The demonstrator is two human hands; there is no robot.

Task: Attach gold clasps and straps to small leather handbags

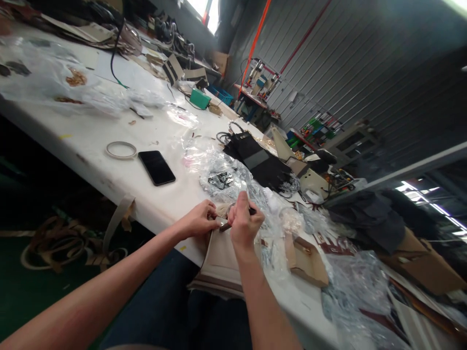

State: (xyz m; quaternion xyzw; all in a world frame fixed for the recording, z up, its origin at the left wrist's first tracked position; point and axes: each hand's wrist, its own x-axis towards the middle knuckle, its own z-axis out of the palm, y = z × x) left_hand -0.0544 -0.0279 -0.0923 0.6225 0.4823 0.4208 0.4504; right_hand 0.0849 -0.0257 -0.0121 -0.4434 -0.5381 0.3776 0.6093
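Observation:
My left hand (199, 218) pinches something small at the top of a beige bag piece (222, 255) that lies over the near edge of the white table (91, 141). My right hand (244, 221) is closed in a fist around a thin dark tool (225, 226), its tip pointing toward my left fingers. The two hands almost touch above the beige piece. What the left fingers hold is too small to name.
A black phone (156, 167) and a ring of tape (121, 149) lie to the left. Crumpled clear plastic (226, 177), a black bag (260, 165), a tan flap piece (308, 260) and more plastic (357, 287) crowd the right. Straps (62, 243) lie on the floor.

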